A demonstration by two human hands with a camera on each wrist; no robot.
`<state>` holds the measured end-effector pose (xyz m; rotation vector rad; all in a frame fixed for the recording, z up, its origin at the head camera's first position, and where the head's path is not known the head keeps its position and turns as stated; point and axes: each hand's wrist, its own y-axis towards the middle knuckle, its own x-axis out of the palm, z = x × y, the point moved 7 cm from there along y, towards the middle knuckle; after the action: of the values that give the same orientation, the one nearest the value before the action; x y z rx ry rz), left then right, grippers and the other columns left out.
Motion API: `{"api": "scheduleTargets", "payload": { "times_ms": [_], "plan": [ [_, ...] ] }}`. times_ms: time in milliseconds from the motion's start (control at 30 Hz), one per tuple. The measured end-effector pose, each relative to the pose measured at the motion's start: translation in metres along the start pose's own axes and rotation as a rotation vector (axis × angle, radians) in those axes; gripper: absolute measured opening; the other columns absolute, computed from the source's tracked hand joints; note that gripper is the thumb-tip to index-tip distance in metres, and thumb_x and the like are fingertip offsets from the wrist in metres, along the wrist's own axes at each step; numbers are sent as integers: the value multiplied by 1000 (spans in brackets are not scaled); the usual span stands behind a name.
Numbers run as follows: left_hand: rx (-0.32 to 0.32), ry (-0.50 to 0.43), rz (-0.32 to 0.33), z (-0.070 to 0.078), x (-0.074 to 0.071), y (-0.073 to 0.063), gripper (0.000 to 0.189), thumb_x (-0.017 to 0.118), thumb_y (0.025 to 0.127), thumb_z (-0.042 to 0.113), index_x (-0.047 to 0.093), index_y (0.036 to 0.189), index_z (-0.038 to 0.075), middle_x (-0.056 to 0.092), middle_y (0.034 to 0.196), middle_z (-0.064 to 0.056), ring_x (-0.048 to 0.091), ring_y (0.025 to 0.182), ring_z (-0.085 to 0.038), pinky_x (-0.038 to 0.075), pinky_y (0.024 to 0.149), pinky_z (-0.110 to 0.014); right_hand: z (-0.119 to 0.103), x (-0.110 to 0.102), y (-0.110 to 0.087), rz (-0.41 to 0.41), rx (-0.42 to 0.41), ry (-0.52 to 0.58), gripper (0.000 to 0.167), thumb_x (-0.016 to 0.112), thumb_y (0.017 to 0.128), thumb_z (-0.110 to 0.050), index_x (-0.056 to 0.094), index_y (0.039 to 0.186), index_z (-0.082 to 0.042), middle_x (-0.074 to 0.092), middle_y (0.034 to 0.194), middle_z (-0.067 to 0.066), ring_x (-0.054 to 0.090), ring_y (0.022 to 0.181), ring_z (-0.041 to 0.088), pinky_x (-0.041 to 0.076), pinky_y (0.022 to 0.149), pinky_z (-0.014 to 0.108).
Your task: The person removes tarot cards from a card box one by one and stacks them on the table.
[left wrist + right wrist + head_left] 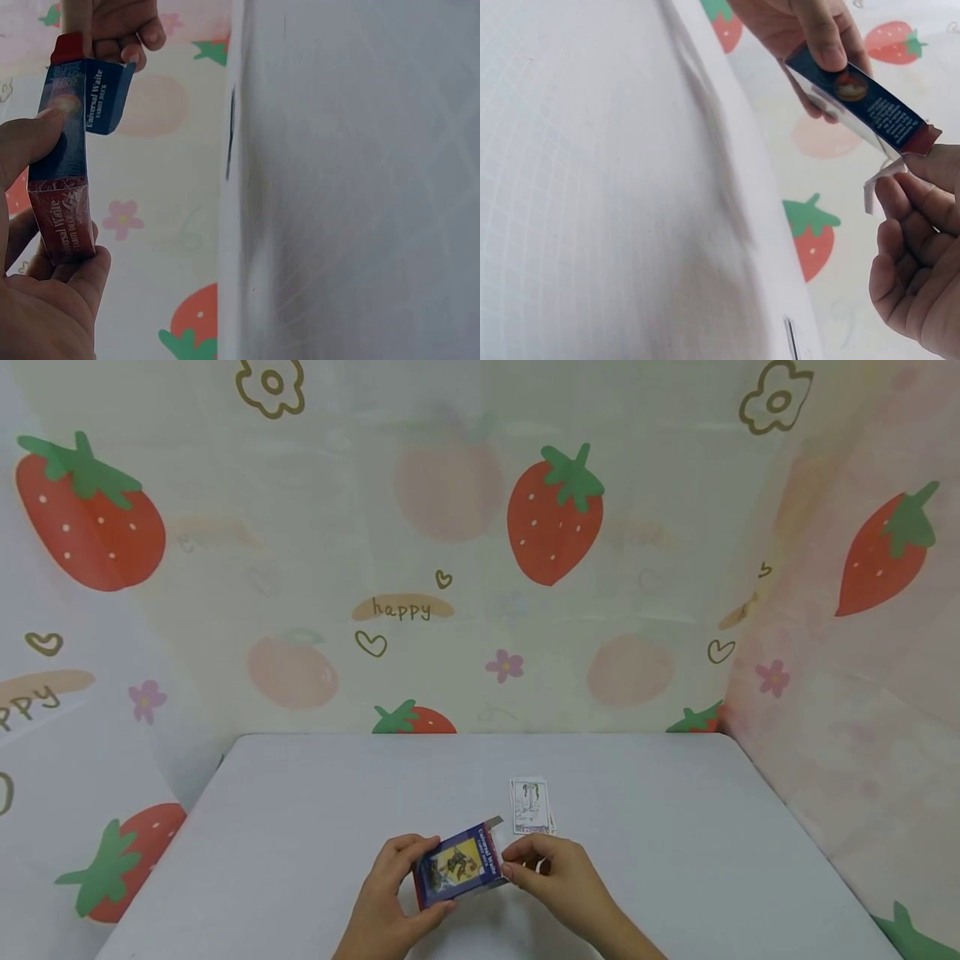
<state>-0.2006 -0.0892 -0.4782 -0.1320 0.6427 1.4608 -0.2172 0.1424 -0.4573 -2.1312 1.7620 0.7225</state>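
Observation:
A dark blue tarot card box (452, 867) with a yellow picture is held tilted above the table's front part. My left hand (386, 897) grips it by the sides at its lower left end, thumb on one narrow side. At the box's opened right end, my right hand (562, 881) pinches the edge with thumb and forefinger, its other fingers curled. The lid flap (109, 97) sticks out in the left wrist view, beside a small red side tab (69, 46). What lies inside the box is hidden.
A small stack of white printed cards (531, 806) lies just beyond my right hand on the white-covered table (315, 810). Cloth walls (645, 568) with strawberry prints stand behind the table and at both sides.

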Motion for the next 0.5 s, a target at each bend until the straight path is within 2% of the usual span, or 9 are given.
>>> {"api": "scheduleTargets", "payload": {
  "times_ms": [167,500],
  "plan": [
    [5,0,1,1,0,0,76,96,70,18,62,136,34,49,132,14,53,118,-11,54,103,-36,0,0,0,3,-1,-3,10,79,91,-32,76,95,-24,71,83,-14,56,71,9,48,61,22],
    [11,27,8,2,-1,-1,75,96,70,18,63,135,30,49,131,14,52,118,-10,53,103,-32,-2,-2,-2,22,-22,-9,10,80,90,-30,76,94,-22,71,83,-13,55,70,7,49,60,22]
  ]
}}
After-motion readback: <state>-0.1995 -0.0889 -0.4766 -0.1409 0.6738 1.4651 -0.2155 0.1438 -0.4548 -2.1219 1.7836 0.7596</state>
